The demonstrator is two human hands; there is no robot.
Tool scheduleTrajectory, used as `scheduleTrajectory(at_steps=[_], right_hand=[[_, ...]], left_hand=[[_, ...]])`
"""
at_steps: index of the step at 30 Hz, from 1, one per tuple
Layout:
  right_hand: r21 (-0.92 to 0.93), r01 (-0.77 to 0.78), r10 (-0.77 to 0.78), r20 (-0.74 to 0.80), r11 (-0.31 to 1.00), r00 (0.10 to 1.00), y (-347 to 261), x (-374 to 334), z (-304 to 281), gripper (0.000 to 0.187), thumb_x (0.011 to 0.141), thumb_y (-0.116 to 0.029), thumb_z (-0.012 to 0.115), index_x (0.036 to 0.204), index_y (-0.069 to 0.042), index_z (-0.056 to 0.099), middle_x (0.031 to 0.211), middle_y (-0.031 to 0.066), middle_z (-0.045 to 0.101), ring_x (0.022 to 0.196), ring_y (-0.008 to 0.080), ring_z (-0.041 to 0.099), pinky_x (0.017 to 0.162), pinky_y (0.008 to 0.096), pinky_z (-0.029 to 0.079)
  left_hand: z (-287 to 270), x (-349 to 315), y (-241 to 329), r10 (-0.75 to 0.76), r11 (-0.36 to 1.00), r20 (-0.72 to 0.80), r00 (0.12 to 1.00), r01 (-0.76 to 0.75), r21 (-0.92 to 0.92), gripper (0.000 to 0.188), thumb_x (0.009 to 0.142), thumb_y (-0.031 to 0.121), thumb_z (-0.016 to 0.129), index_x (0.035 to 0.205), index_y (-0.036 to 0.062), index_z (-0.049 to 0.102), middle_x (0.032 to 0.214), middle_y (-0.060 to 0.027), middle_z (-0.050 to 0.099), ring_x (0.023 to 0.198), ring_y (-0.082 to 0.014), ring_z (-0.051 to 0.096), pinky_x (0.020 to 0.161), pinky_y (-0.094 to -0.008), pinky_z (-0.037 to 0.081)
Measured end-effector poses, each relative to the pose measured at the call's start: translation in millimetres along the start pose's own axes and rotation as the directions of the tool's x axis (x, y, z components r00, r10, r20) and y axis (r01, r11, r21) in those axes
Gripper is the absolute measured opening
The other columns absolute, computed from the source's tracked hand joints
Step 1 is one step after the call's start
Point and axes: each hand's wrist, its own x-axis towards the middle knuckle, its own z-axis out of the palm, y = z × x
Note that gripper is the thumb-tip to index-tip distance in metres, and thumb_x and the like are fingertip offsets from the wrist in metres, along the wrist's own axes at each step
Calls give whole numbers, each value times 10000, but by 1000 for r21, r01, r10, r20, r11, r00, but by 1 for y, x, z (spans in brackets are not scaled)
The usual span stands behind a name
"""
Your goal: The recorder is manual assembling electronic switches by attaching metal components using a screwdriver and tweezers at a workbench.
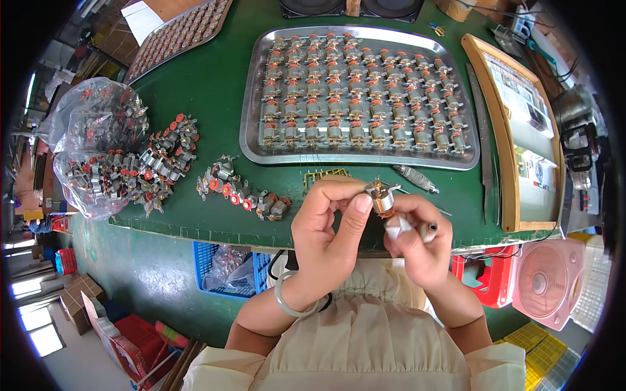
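One small motor (pixel 386 202), held up between both hands over the near edge of the tabletop (pixel 208 78). Left hand (pixel 332 221): thumb and forefinger pinched on its side. Right hand (pixel 420 244): fingers curled by its reddish end, a dark-tipped rod (pixel 431 228) among them; cannot tell whether they grip the motor too. Handling, judged: light, stiff casing, smooth metal likely slippery; thin side tabs probably bend easily. Best hold: across the casing, clear of tabs and reddish end.

2 hands (pixel 334 228) | 1 held motor (pixel 385 206) | 2 metal trays (pixel 355 159) | 1 fan (pixel 546 281)
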Motion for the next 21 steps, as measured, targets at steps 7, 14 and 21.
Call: scheduleTrajectory(at_steps=[7, 14, 21], right_hand=[[-476, 425, -473, 21, 770, 881, 2, 5, 8, 244, 681, 42, 532, 924, 50, 543, 646, 35, 545, 513, 40, 457, 455, 167, 376], [-340, 415, -426, 43, 844, 903, 5, 10, 9, 264, 643, 52, 516, 907, 49, 525, 643, 41, 544, 512, 44, 459, 448, 169, 375], [-402, 534, -513, 168, 744, 842, 4, 18, 23, 252, 640, 31, 457, 882, 80, 509, 709, 64, 549, 560, 47, 451, 486, 171, 375]], left_hand=[[13, -6, 4, 280, 948, -106, 954, -258, 188, 103, 806, 8, 549, 897, -4, 502, 852, -87, 553, 701, -106, 471, 603, -203, 391], [12, -7, 3, 266, 957, -132, 955, -245, 153, 110, 808, 9, 547, 901, -15, 495, 866, -93, 553, 717, -113, 481, 623, -207, 402], [-3, -11, 10, 241, 964, -173, 955, -215, 155, 119, 811, -4, 530, 918, -16, 479, 897, -111, 540, 783, -141, 487, 717, -247, 397]])
